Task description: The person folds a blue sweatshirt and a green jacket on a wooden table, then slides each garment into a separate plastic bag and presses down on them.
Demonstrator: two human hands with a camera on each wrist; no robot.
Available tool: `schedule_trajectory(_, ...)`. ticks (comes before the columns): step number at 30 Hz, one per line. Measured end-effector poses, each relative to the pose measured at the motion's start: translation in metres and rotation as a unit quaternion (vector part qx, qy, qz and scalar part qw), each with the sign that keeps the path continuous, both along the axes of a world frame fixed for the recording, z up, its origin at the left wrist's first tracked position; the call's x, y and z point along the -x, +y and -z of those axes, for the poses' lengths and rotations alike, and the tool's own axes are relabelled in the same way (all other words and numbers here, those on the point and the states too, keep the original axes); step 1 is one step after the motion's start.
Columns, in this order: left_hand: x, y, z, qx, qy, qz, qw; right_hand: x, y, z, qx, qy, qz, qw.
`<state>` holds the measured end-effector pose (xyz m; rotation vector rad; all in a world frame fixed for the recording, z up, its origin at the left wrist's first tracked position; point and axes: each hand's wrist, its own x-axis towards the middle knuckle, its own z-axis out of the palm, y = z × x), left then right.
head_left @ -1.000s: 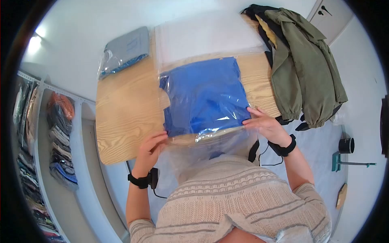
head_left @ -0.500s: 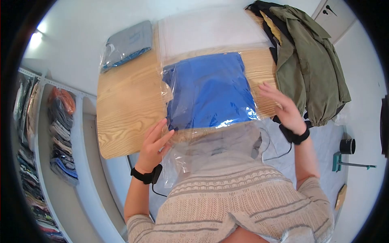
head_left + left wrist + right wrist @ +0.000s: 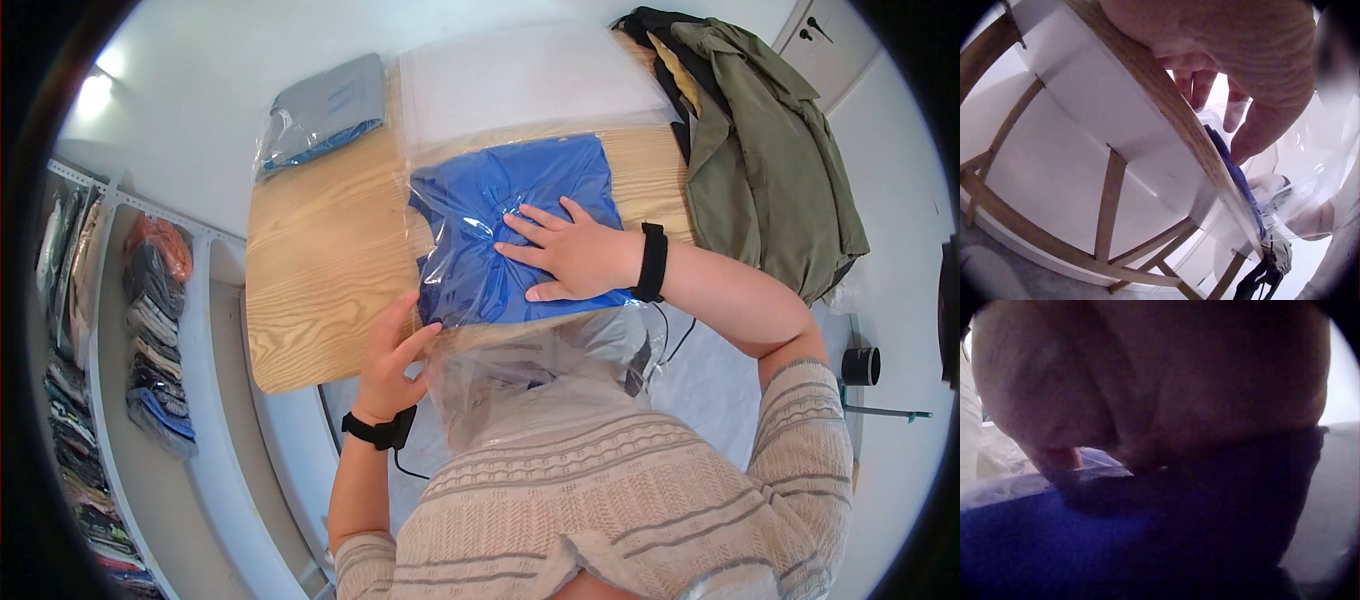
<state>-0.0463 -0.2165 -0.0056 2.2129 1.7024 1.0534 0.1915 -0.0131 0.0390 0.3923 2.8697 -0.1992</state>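
Pressing one garment (image 3: 468,238): one hand (image 3: 572,258).

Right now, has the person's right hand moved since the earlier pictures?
Yes: judged against the wooden table, the right hand has moved leftward from near its right edge onto the bagged blue garment.

The bag (image 3: 478,228) is glossy clear plastic, the blue garment (image 3: 565,160) smooth cloth. The tabletop (image 3: 320,240) looks like grained wood. The olive garment (image 3: 775,150) is matt cloth.

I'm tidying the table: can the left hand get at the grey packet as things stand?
Probably, with a forward reach: bare table lies between the left hand and the grey packet.
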Motion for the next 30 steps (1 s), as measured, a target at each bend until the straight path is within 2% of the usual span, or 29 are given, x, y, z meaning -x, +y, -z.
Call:
schedule_trajectory(4,0.0,0.002,-0.002,-0.009,0.009,0.006,1.0,0.002,0.003,-0.012,0.049,-0.015,0.02,0.999)
schedule_trajectory(6,0.001,0.001,0.001,-0.028,0.009,0.009,1.0,0.002,0.001,-0.006,0.051,0.131,0.043,0.989)
schedule_trajectory(9,0.002,0.002,0.002,-0.048,0.011,0.013,0.999,-0.003,-0.004,0.003,0.032,0.072,0.024,0.997)
schedule_trajectory(11,0.002,0.003,0.001,-0.047,0.01,0.018,0.999,-0.013,0.003,-0.007,0.066,0.094,0.022,0.993)
schedule_trajectory(13,0.002,0.003,0.002,-0.045,0.009,0.025,0.999,-0.025,0.008,-0.024,0.145,0.136,0.073,0.977)
schedule_trajectory(14,0.001,0.002,0.003,-0.038,-0.021,0.012,0.999,-0.035,0.007,-0.022,0.13,0.207,0.091,0.965)
schedule_trajectory(18,0.003,-0.002,0.005,-0.014,-0.124,0.005,0.992,-0.078,-0.001,-0.024,0.193,0.256,0.153,0.935)
schedule_trajectory(19,0.007,-0.004,0.006,-0.009,-0.126,0.001,0.992,-0.083,-0.011,-0.028,0.197,0.253,0.152,0.935)
schedule_trajectory(22,0.01,-0.011,0.002,-0.006,-0.265,-0.067,0.962,-0.094,-0.042,-0.039,0.168,0.252,0.134,0.943)
schedule_trajectory(23,0.008,-0.015,-0.007,-0.002,-0.265,-0.068,0.962,-0.094,-0.048,-0.036,0.172,0.252,0.135,0.943)
schedule_trajectory(26,0.005,-0.02,-0.036,0.005,-0.223,-0.046,0.974,-0.096,-0.056,-0.029,0.134,0.252,0.119,0.951)
schedule_trajectory(28,0.0,-0.021,-0.052,0.02,-0.017,-0.007,1.0,-0.105,-0.049,-0.022,0.053,0.204,0.101,0.972)
schedule_trajectory(30,-0.003,-0.022,-0.05,0.022,0.029,-0.008,0.999,-0.12,-0.049,-0.015,0.051,0.215,0.114,0.969)
